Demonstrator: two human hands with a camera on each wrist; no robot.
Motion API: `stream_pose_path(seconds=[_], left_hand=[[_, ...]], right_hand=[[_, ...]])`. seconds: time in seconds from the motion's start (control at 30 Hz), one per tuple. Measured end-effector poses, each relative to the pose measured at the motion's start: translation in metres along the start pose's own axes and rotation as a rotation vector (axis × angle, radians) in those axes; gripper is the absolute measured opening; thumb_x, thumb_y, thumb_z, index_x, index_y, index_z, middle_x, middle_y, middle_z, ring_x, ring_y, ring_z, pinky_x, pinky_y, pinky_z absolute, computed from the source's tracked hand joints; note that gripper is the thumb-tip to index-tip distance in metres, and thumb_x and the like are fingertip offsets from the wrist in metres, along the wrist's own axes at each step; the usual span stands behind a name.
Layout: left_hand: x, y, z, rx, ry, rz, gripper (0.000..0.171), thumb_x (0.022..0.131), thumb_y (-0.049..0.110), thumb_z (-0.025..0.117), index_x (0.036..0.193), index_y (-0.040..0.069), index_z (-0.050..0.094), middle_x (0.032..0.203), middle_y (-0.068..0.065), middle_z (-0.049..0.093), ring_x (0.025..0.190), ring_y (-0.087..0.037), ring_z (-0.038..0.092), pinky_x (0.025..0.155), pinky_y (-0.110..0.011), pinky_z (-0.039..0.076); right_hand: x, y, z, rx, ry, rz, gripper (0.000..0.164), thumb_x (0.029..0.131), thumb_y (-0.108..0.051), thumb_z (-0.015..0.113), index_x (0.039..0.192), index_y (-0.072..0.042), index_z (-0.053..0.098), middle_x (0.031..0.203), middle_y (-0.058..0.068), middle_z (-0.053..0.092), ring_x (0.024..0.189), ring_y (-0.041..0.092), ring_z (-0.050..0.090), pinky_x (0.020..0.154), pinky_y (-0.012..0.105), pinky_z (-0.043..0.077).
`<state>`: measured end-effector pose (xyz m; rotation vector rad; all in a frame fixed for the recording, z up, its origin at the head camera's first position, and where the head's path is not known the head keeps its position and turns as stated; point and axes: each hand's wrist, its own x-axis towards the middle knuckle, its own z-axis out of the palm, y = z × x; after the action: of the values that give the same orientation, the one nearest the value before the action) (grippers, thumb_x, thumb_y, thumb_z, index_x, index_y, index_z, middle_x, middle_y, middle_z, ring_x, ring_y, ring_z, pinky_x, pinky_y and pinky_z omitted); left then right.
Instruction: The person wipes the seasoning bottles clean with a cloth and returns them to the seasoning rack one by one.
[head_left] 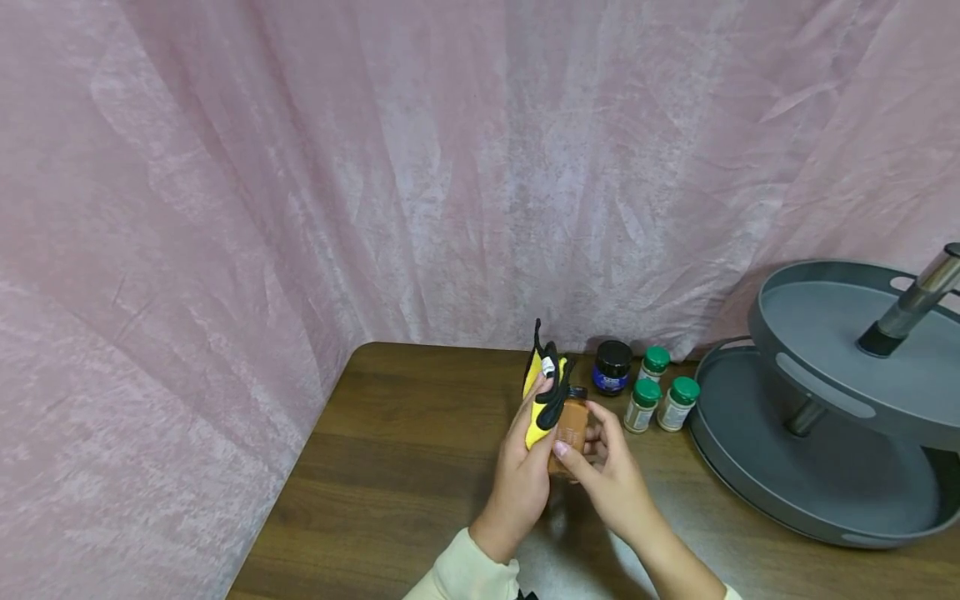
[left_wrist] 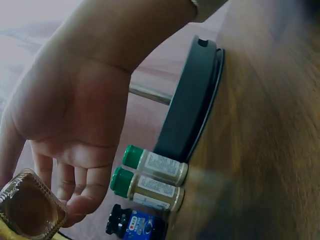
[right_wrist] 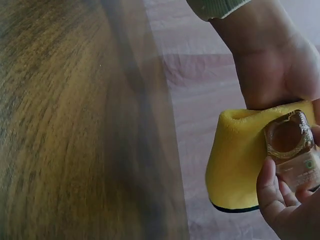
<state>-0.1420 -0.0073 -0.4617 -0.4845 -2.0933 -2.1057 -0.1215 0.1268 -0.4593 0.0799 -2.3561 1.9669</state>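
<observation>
My left hand (head_left: 519, 479) grips a folded yellow cloth (head_left: 536, 432) with black edging, held upright above the table. My right hand (head_left: 617, 487) holds a small glass jar (head_left: 573, 423) of orange-brown contents with a dark lid, thumb in front and fingers at its right side. The jar is against or very near the cloth. In the right wrist view the jar's squarish glass base (right_wrist: 286, 137) faces the camera, with the yellow cloth (right_wrist: 235, 160) beside it. The left hand's fingers are mostly hidden behind the cloth.
Several green-capped spice jars (head_left: 677, 408) and a black-lidded jar with a blue label (head_left: 611, 371) stand right of the hands. Farther right is a grey two-tier round tray (head_left: 795, 375) with a metal post. A pink curtain (head_left: 450, 208) hangs behind the wooden table (head_left: 390, 442).
</observation>
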Motion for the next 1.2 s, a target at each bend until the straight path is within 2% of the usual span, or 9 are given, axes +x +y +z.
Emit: stream_pose_path(seconds=[0.17, 0.27, 0.4, 0.5, 0.67, 0.8, 1.0, 1.2], left_hand=[[-0.003, 0.0, 0.001, 0.096, -0.054, 0.085, 0.052, 0.102, 0.011, 0.053, 0.151, 0.027, 0.046, 0.161, 0.007, 0.039, 0.152, -0.017, 0.033, 0.122, -0.025, 0.028], [-0.005, 0.0, 0.003, 0.117, -0.052, 0.1, 0.048, 0.104, 0.018, 0.054, 0.15, 0.027, 0.047, 0.159, 0.006, 0.043, 0.151, -0.017, 0.035, 0.122, -0.028, 0.029], [-0.007, -0.001, 0.006, 0.136, -0.069, 0.074, 0.048, 0.106, 0.026, 0.052, 0.152, 0.031, 0.043, 0.162, 0.008, 0.038, 0.151, -0.016, 0.035, 0.121, -0.029, 0.031], [-0.006, -0.002, 0.006, 0.127, -0.073, 0.035, 0.051, 0.106, 0.025, 0.05, 0.155, 0.033, 0.038, 0.164, 0.011, 0.032, 0.151, -0.015, 0.033, 0.121, -0.026, 0.03], [-0.001, -0.002, 0.002, 0.089, -0.059, -0.011, 0.057, 0.106, 0.016, 0.048, 0.158, 0.031, 0.031, 0.166, 0.012, 0.026, 0.152, -0.014, 0.029, 0.12, -0.021, 0.026], [0.004, 0.0, -0.005, 0.05, -0.031, -0.057, 0.057, 0.107, 0.018, 0.047, 0.159, 0.03, 0.029, 0.166, 0.014, 0.027, 0.151, -0.012, 0.03, 0.118, -0.018, 0.027], [0.009, 0.001, -0.013, 0.034, -0.001, -0.089, 0.057, 0.107, 0.016, 0.046, 0.159, 0.028, 0.028, 0.166, 0.008, 0.028, 0.15, -0.014, 0.031, 0.121, -0.031, 0.027], [0.004, 0.003, -0.007, 0.079, -0.025, -0.077, 0.058, 0.107, 0.022, 0.047, 0.16, 0.033, 0.025, 0.166, 0.013, 0.024, 0.15, -0.013, 0.031, 0.119, -0.031, 0.031]], right_hand=[[0.003, -0.001, -0.003, 0.09, 0.025, 0.034, 0.065, 0.098, -0.011, 0.065, 0.152, -0.006, 0.028, 0.114, 0.019, 0.052, 0.09, 0.013, 0.062, 0.069, 0.031, 0.06], [0.004, 0.0, -0.005, 0.144, 0.044, 0.044, 0.06, 0.101, -0.011, 0.061, 0.151, -0.006, 0.029, 0.113, 0.016, 0.053, 0.087, 0.012, 0.063, 0.067, 0.034, 0.06], [0.005, 0.002, -0.005, 0.179, 0.066, 0.044, 0.053, 0.103, -0.009, 0.056, 0.149, -0.006, 0.03, 0.11, 0.012, 0.055, 0.084, 0.012, 0.063, 0.066, 0.035, 0.06], [0.005, 0.003, -0.003, 0.169, 0.041, 0.039, 0.052, 0.103, -0.008, 0.056, 0.148, -0.004, 0.031, 0.108, 0.011, 0.055, 0.083, 0.012, 0.062, 0.067, 0.034, 0.06], [0.002, 0.005, 0.001, 0.12, -0.024, 0.034, 0.056, 0.098, -0.008, 0.063, 0.146, -0.005, 0.034, 0.107, 0.015, 0.055, 0.083, 0.012, 0.061, 0.065, 0.031, 0.057], [-0.001, 0.005, 0.005, 0.067, -0.078, 0.031, 0.061, 0.093, -0.007, 0.07, 0.145, -0.007, 0.038, 0.107, 0.018, 0.055, 0.084, 0.014, 0.06, 0.065, 0.028, 0.055], [-0.002, 0.006, 0.009, -0.007, -0.127, 0.038, 0.064, 0.09, -0.012, 0.075, 0.144, -0.01, 0.041, 0.107, 0.018, 0.056, 0.088, 0.018, 0.057, 0.069, 0.025, 0.053], [-0.001, 0.005, 0.004, 0.043, -0.109, 0.045, 0.067, 0.091, -0.01, 0.073, 0.147, -0.006, 0.037, 0.107, 0.02, 0.055, 0.085, 0.015, 0.061, 0.066, 0.029, 0.058]])
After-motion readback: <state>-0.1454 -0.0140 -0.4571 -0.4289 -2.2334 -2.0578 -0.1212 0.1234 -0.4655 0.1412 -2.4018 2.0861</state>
